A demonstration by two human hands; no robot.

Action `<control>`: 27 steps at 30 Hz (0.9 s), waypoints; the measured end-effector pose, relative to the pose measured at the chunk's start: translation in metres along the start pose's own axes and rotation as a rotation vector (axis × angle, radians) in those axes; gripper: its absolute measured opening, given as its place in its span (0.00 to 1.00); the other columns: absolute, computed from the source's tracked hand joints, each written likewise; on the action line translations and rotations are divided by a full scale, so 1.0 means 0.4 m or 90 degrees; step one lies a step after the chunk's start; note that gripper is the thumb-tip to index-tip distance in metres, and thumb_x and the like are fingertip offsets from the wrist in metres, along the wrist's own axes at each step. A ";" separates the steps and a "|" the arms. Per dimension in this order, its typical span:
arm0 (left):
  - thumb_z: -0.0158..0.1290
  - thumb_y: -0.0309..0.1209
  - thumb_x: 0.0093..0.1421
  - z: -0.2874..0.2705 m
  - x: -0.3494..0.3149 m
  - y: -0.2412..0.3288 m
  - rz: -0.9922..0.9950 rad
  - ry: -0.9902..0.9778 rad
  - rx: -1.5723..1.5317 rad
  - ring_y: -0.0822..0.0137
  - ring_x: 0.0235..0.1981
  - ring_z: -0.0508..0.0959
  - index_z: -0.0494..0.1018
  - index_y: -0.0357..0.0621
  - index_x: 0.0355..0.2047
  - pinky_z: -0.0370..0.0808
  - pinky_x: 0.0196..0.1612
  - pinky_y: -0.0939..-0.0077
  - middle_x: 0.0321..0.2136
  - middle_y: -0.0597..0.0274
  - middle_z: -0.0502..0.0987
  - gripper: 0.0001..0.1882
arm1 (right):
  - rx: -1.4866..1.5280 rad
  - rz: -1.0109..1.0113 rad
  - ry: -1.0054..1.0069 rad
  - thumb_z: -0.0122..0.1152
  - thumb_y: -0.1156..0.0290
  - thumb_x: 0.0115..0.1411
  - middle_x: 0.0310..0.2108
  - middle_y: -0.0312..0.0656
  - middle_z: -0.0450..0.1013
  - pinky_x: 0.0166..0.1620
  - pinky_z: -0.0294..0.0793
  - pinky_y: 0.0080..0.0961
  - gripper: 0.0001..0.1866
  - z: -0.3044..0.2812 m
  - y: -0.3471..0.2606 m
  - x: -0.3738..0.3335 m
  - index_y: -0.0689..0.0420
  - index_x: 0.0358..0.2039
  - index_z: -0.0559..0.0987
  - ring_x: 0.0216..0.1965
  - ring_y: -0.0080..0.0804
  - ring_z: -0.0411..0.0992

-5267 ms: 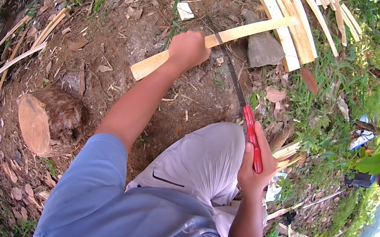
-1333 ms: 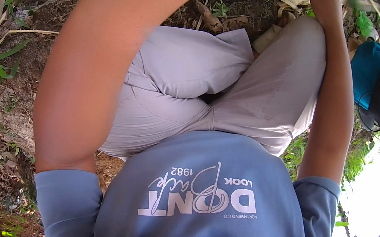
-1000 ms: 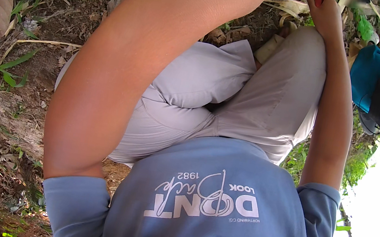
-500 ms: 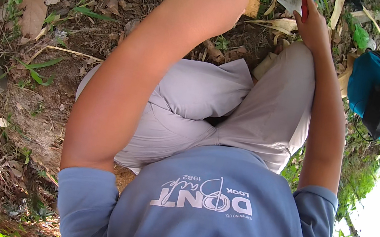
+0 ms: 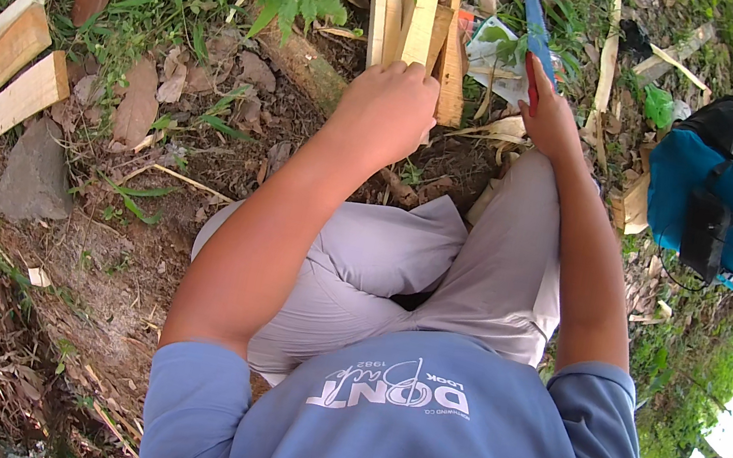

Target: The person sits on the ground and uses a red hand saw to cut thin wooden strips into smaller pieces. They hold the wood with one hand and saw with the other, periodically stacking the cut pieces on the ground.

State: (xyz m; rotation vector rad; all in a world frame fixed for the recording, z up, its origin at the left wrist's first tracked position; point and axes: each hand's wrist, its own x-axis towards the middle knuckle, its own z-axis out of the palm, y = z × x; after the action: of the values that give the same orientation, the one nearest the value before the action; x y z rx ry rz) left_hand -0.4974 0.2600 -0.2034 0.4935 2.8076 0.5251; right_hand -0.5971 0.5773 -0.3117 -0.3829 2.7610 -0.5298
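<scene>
My left hand [image 5: 386,107] is closed around the near end of a pale wood strip [image 5: 420,18]. More sawn wood pieces [image 5: 387,7] stand or lie just beside and behind that strip; exactly which of them my fingers touch is hidden. A longer brown-edged board [image 5: 453,73] lies to their right. In my right hand [image 5: 554,123], over my knee, is the red handle of a hand saw [image 5: 536,24]. Its bluish blade points away from me, apart from the wood.
Cut planks [image 5: 5,82] lie at the far left by a grey stone [image 5: 37,174]. A log [image 5: 302,68] rests left of the wood pieces. Right of me are a teal bag [image 5: 720,198] with black straps and a green plastic scrap [image 5: 660,106]. Paper [image 5: 499,61] lies near the saw.
The view has shifted, so both hands sit lower in the picture and the wood pieces and saw blade now show. Both hands keep their holds.
</scene>
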 end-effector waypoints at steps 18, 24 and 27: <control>0.62 0.40 0.68 -0.021 0.029 0.002 -0.024 -0.115 0.012 0.46 0.57 0.80 0.77 0.35 0.49 0.78 0.61 0.51 0.51 0.46 0.80 0.20 | -0.045 0.015 -0.005 0.64 0.70 0.64 0.44 0.63 0.82 0.49 0.80 0.56 0.49 0.001 0.015 -0.002 0.47 0.82 0.49 0.44 0.65 0.81; 0.63 0.40 0.68 0.003 0.026 -0.005 -0.055 -0.109 0.006 0.46 0.66 0.74 0.74 0.34 0.58 0.75 0.66 0.51 0.66 0.44 0.71 0.27 | -0.044 -0.001 0.005 0.63 0.71 0.65 0.43 0.66 0.82 0.50 0.79 0.58 0.49 0.005 0.015 -0.005 0.51 0.82 0.48 0.45 0.68 0.81; 0.64 0.41 0.67 0.019 0.023 -0.012 -0.045 -0.091 0.026 0.48 0.66 0.74 0.75 0.34 0.56 0.76 0.65 0.53 0.61 0.46 0.74 0.25 | -0.050 -0.006 0.013 0.62 0.71 0.66 0.43 0.67 0.81 0.51 0.79 0.58 0.48 0.010 0.022 0.001 0.51 0.82 0.48 0.44 0.69 0.80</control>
State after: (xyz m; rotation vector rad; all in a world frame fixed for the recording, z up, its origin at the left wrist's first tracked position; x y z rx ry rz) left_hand -0.5047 0.2615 -0.2138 0.4213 2.6921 0.4015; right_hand -0.5979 0.5836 -0.3189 -0.4116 2.8083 -0.4302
